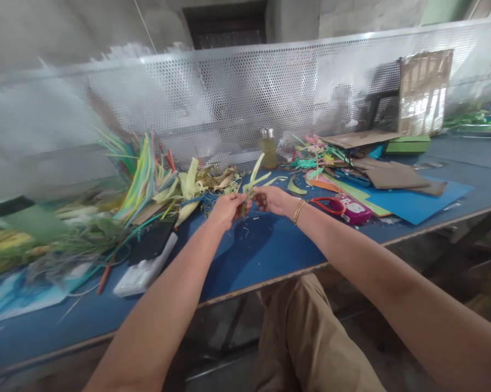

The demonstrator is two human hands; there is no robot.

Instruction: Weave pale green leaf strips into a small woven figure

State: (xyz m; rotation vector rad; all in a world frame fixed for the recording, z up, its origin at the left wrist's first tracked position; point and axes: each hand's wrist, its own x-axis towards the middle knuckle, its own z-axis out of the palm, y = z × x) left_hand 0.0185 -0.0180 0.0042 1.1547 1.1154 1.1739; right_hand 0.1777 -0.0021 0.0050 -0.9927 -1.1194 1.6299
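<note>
Both my hands meet over the blue table (270, 256), pinching a small bundle of pale green paper strips (256, 173) that fans upward and to the right. My left hand (227, 209) is closed round the lower stem of the bundle. Fingers of my right hand (272, 199), which wears a gold bracelet at the wrist, pinch the same stem from the other side. Tiny scraps lie on the table just below the hands.
A heap of coloured strips (143, 179) lies to the left, with a white box (144, 270) near the front edge. Red-handled scissors (329, 205), a pink case (355, 210), paper sheets (408, 201) and a small bottle (268, 147) lie right; a perforated metal screen (237, 92) backs the table.
</note>
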